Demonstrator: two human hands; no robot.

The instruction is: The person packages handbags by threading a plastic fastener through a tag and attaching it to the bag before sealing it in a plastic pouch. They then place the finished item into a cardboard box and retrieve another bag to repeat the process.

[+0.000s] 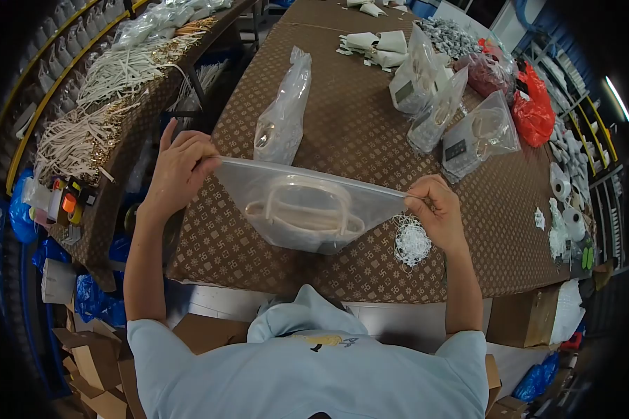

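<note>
A clear plastic bag [234, 183] is stretched wide by its top edge over the near part of the table. Inside it lies a pale handbag with light, rounded handles [307, 199]. My left hand [179, 166] pinches the left corner of the plastic, the index finger raised. At the opposite corner, my right hand [437, 208] grips the edge between thumb and curled fingers. Just below my right hand lies a small heap of white strings [412, 242]. Beyond the stretched plastic, another wrapped bag [284, 115] stands on the table.
The brown patterned tablecloth [356, 140] covers a long table. Several plastic-wrapped bags [479, 136] stand at the right, near a red plastic bag [534, 108]. Bundled straps [84, 136] cover a side table at the left. Cardboard boxes [94, 363] sit below on the left.
</note>
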